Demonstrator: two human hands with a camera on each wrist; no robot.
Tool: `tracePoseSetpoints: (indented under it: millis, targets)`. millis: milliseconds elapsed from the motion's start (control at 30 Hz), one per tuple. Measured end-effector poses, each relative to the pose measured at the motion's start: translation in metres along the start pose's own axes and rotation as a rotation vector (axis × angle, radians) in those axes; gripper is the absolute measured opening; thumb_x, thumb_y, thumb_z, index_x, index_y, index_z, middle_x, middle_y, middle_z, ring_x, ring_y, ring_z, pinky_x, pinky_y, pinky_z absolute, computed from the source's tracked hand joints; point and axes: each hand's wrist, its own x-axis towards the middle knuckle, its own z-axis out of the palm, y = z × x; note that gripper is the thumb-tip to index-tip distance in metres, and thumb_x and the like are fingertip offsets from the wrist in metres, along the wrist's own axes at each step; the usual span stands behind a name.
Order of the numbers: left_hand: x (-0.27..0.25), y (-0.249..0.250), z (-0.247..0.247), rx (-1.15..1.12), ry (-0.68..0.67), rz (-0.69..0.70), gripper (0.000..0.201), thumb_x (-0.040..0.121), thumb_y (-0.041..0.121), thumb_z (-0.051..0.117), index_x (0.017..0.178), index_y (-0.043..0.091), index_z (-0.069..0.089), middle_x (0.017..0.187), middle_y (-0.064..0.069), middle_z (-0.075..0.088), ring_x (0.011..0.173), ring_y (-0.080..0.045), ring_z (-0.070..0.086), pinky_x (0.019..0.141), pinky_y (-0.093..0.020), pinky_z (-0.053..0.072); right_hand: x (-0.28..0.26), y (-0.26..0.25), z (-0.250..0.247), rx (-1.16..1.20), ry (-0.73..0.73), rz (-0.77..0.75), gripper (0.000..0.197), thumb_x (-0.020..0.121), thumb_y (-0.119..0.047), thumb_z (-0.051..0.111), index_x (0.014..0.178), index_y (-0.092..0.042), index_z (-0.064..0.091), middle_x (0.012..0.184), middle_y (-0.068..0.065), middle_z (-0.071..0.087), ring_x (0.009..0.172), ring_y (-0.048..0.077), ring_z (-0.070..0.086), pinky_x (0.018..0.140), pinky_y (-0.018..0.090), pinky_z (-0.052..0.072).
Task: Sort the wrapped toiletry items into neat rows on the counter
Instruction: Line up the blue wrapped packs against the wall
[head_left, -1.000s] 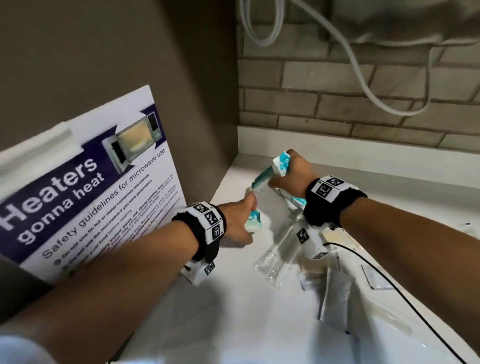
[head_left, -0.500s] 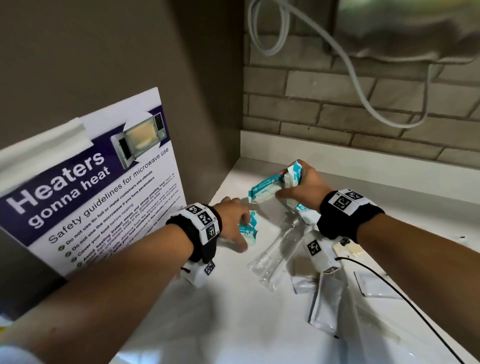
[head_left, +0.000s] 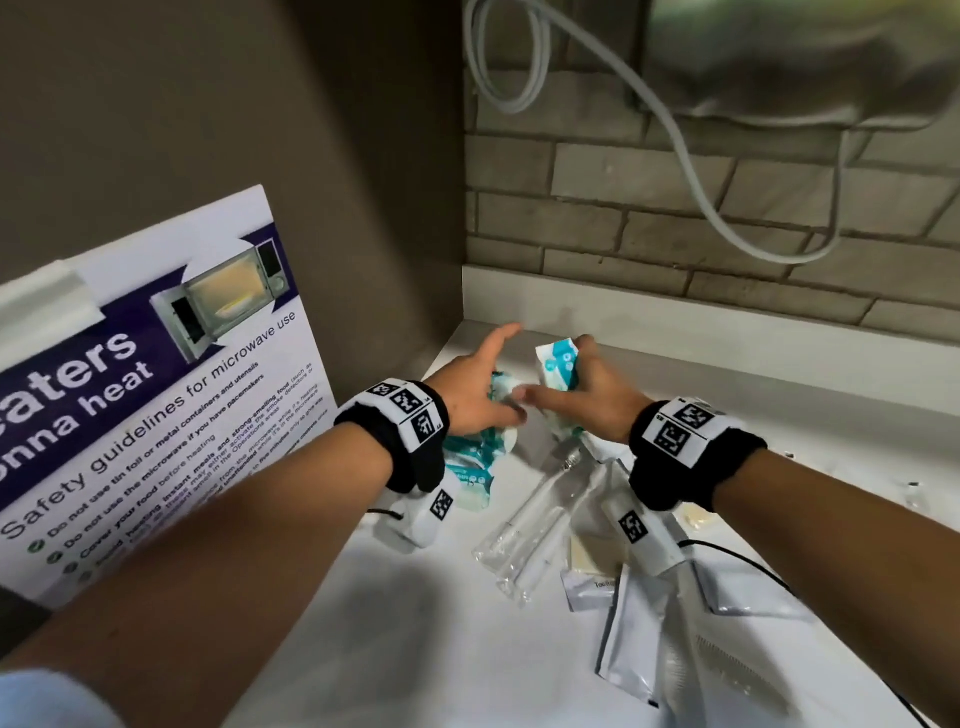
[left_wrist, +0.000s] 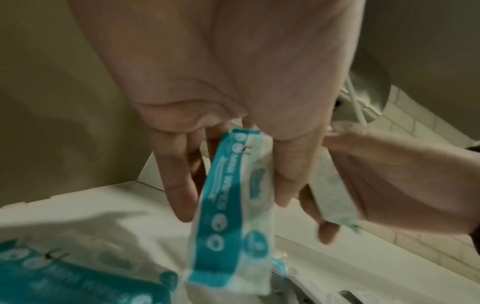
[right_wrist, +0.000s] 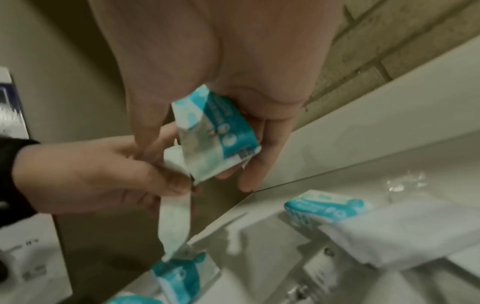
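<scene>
Brick wall, white counter

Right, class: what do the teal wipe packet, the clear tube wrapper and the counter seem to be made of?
Teal wipe packet: soft printed plastic film, probably; it creases in the right hand.
Clear tube wrapper: see-through glossy plastic.
Counter: smooth white, slightly shiny; material unclear.

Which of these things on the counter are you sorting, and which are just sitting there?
Being sorted:
- teal wipe packet held in the left hand
- teal wipe packet held in the right hand
- clear wrapped toothbrush
- white sachets

Just sitting there:
- microwave safety poster
- white cable on the brick wall
</scene>
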Motion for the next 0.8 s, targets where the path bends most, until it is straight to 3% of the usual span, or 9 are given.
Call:
tracePoseSetpoints:
  millis: [33,100,200,300,400,467,567,700,800]
  targets:
    - [0.002,-0.002,0.000,-0.053,0.033,-0.011,0.094,0.075,0.044,0.077,0.145,0.047,0.015,0.122,-0.006,0.055,0.102,-0.024,0.063,0.087,-0.033,0.053,0.003,0.002,-0.002,0.005,0.010,0.017,0.056,0.083,-0.028,0.074,0.114,-0.010,0.031,0.081,-0.003,0.054,0.065,0.007,0.054,0.051,0.018,0.045]
    - [0.005,-0.007,-0.001,-0.200,0.125,-0.055,0.068,0.078,0.050,0.072,0.135,0.046,0.035,0.120,-0.006,0.058,0.084,-0.026,0.071,0.067,-0.039,0.061,0.008,0.006,-0.004,0.016,0.031,0.054,0.047,0.088,-0.023,0.066,0.114,-0.012,0.028,0.085,-0.002,0.053,0.069,0.008,0.054,0.056,0.023,0.046]
    - [0.013,-0.008,-0.005,-0.346,0.264,-0.153,0.033,0.086,0.044,0.066,0.111,0.024,0.059,0.104,-0.008,0.065,0.074,-0.021,0.071,0.053,-0.036,0.061,0.019,0.009,-0.005,0.052,0.037,0.101,0.038,0.092,-0.019,0.057,0.119,-0.014,0.031,0.083,0.001,0.054,0.070,0.015,0.054,0.062,0.030,0.046]
    - [0.019,-0.010,-0.008,-0.442,0.274,-0.252,0.027,0.095,0.038,0.055,0.113,0.018,0.058,0.100,-0.012,0.068,0.079,-0.023,0.072,0.059,-0.038,0.062,0.032,0.008,-0.006,0.105,-0.010,0.114,0.035,0.094,-0.021,0.058,0.123,-0.010,0.044,0.084,0.007,0.057,0.069,0.017,0.054,0.059,0.027,0.043]
    - [0.024,-0.017,-0.006,-0.378,0.272,-0.319,0.024,0.100,0.035,0.046,0.116,0.019,0.053,0.098,-0.013,0.067,0.075,-0.029,0.070,0.058,-0.038,0.060,0.049,0.000,-0.010,-0.061,-0.004,0.078,0.021,0.089,-0.024,0.067,0.103,-0.012,0.057,0.087,0.004,0.059,0.074,0.016,0.054,0.063,0.025,0.041]
    - [0.028,-0.026,-0.002,-0.257,0.263,-0.327,0.022,0.100,0.033,0.044,0.115,0.020,0.053,0.100,-0.014,0.067,0.081,-0.036,0.069,0.068,-0.043,0.060,0.064,-0.005,-0.010,-0.124,0.072,0.051,0.021,0.083,-0.023,0.073,0.096,-0.017,0.058,0.090,0.005,0.058,0.080,0.020,0.054,0.070,0.029,0.043]
    - [0.031,-0.040,0.004,-0.059,0.147,-0.341,0.020,0.101,0.027,0.041,0.114,0.019,0.055,0.106,-0.016,0.066,0.089,-0.034,0.064,0.075,-0.033,0.051,0.079,-0.013,-0.006,0.008,0.212,0.022,0.029,0.082,-0.016,0.070,0.104,-0.020,0.051,0.092,0.011,0.061,0.079,0.028,0.059,0.080,0.044,0.053]
    - [0.028,-0.049,0.007,0.135,-0.017,-0.364,0.028,0.103,0.019,0.036,0.120,0.016,0.057,0.117,-0.010,0.063,0.095,-0.025,0.058,0.077,-0.025,0.041,0.082,-0.013,0.008,0.063,0.244,0.049,0.038,0.093,-0.009,0.054,0.127,-0.017,0.040,0.093,0.014,0.064,0.070,0.035,0.066,0.072,0.048,0.059]
    - [0.030,-0.050,0.008,0.215,-0.008,-0.326,0.031,0.102,0.017,0.038,0.128,0.013,0.054,0.128,-0.011,0.059,0.113,-0.027,0.057,0.091,-0.030,0.043,0.081,-0.001,0.026,0.054,0.171,0.139,0.022,0.096,-0.007,0.050,0.113,-0.014,0.037,0.105,0.024,0.064,0.062,0.033,0.063,0.059,0.044,0.057]
